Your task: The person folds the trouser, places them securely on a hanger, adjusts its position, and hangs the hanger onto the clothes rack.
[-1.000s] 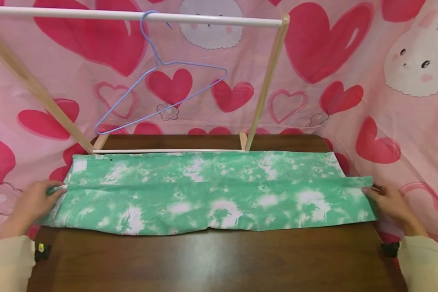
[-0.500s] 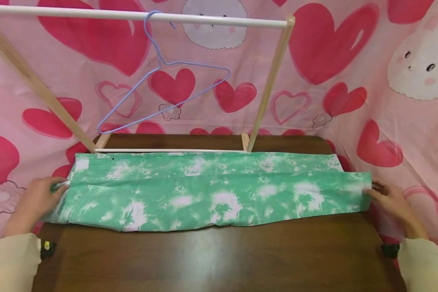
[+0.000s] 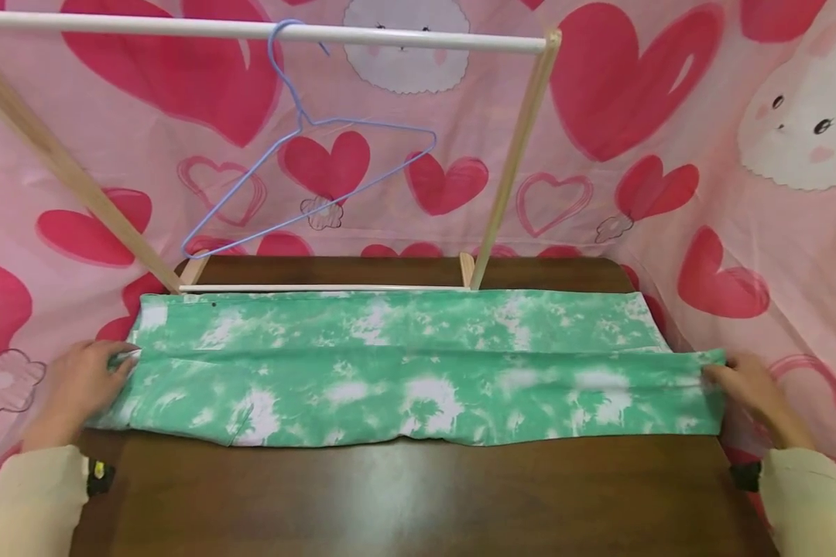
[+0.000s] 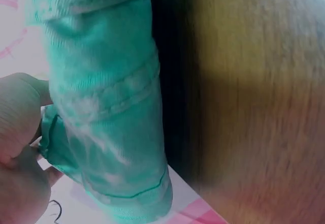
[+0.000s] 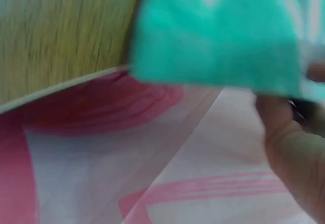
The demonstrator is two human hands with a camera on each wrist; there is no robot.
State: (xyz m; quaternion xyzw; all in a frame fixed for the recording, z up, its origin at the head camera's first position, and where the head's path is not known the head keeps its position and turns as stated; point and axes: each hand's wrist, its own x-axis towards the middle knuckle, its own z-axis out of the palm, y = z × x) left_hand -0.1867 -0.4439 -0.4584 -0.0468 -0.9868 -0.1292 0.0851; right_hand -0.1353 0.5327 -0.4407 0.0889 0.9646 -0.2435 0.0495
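Green-and-white tie-dye trousers lie lengthwise across the wooden table, one long layer folded over another. At their left end my left hand pinches the cloth between thumb and fingers. The left wrist view shows stitched seams on the trousers beside the left hand. My right hand pinches the upper layer's right end, which reaches past the lower layer. In the right wrist view the cloth is blurred, with its end edge between the right thumb and fingers.
A blue wire hanger hangs from the white rod of a wooden rack behind the trousers. The brown table shows in front of the cloth. Pink heart-print fabric surrounds the table at the back and sides.
The upper layer's right end rose toward the back, then came down nearer the front, with my right hand gripping it. My left hand has shifted slightly right, still pinching the left end.
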